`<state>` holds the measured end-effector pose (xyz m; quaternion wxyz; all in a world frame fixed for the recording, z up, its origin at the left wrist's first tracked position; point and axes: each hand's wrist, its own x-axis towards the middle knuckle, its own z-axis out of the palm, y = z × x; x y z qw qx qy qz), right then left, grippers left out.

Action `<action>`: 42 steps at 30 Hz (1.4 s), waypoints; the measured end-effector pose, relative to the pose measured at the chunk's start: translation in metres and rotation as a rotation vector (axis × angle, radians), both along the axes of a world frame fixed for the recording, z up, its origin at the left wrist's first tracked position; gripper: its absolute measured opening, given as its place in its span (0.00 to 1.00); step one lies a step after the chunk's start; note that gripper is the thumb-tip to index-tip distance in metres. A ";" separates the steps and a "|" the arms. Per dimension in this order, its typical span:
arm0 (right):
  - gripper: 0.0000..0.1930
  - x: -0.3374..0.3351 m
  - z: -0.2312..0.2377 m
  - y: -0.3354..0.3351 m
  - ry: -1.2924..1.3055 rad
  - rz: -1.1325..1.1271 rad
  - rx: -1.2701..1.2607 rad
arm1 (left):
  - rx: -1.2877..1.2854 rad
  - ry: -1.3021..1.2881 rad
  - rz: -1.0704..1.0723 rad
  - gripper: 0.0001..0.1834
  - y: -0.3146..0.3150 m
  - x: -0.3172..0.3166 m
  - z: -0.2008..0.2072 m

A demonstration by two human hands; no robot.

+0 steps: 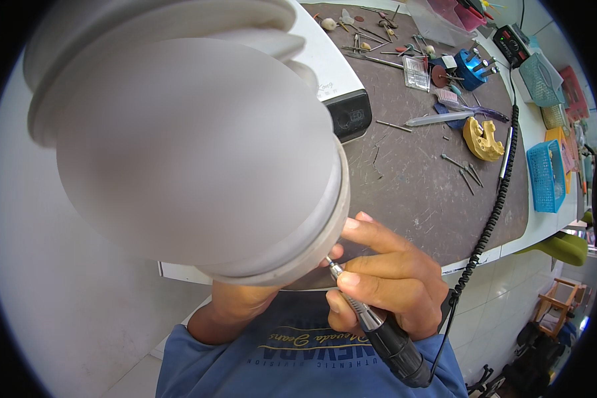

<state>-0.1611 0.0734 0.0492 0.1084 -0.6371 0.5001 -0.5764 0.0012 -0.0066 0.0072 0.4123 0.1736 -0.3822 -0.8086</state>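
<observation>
Our right hand (385, 278) gripped the rotary handpiece (385, 335) at five o'clock, fingers wrapped tight. Our left hand (235, 302) sat hidden under the round lamp head (192, 146); its grip we couldn't tell. A yellow dental cast (482, 139) lay at two o'clock.

A dark brown mat (411, 192) covers the white desk (544, 225). On the mat lie a yellow dental cast (482, 139), scattered thin burs (463, 169), a blue bur stand (472, 68) and a clear plastic box (416, 73). Blue baskets (546, 176) sit at the desk's right edge.
</observation>
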 end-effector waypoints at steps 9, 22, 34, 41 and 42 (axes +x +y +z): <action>0.15 0.002 -0.005 0.003 -0.016 -0.045 -0.029 | -0.023 -0.028 -0.001 0.08 -0.001 -0.001 0.002; 0.14 0.001 -0.002 -0.002 0.005 -0.013 -0.003 | 0.050 0.053 -0.030 0.06 -0.001 -0.001 -0.001; 0.13 0.000 -0.001 0.000 0.014 -0.006 0.016 | 0.072 0.025 -0.019 0.07 0.001 0.000 0.001; 0.14 -0.001 -0.002 0.001 0.000 0.001 0.015 | 0.051 0.004 -0.012 0.07 0.001 -0.001 0.003; 0.14 -0.001 -0.003 0.001 0.007 0.005 0.003 | 0.042 0.005 -0.009 0.07 0.001 -0.001 0.002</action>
